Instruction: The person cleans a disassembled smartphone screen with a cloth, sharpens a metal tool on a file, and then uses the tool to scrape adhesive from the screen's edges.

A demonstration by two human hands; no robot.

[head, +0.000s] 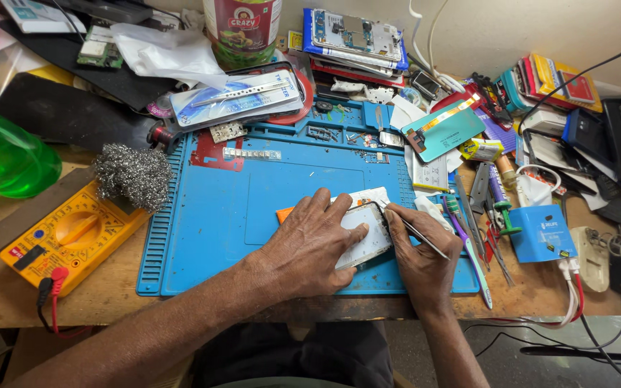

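- Left hand (309, 248) lies flat and spread across a phone (365, 237) with a pale face, pinning it to the blue work mat (267, 194); fingers open, pressing rather than gripping.
- That phone sits at about five o'clock on the mat, near its front edge, tilted a little, with an orange pick (284, 213) and a scrap of white paper (368, 196) peeking out from under at its eleven and twelve o'clock.
- Right hand (420, 248) is pinched shut around a thin metal tool (415, 231), pen-style, tip meeting the phone's right edge at about two o'clock on the phone.
- Whether the tip is under the rim or just resting on it, I cannot tell; too small to see.
- To my eye this is prying or picking at the edge: best done with the tool low and shallow, the heel of the right hand planted on the mat.
- The flat left palm is the right idea; even pressure should stop the phone skating.
- A slip could send the tip across the pale face, so short, controlled strokes.
- Yellow multimeter (66, 241) waits at nine o'clock off the mat, steel wool (132, 174) just above it, a blue box (540, 233) at three o'clock.
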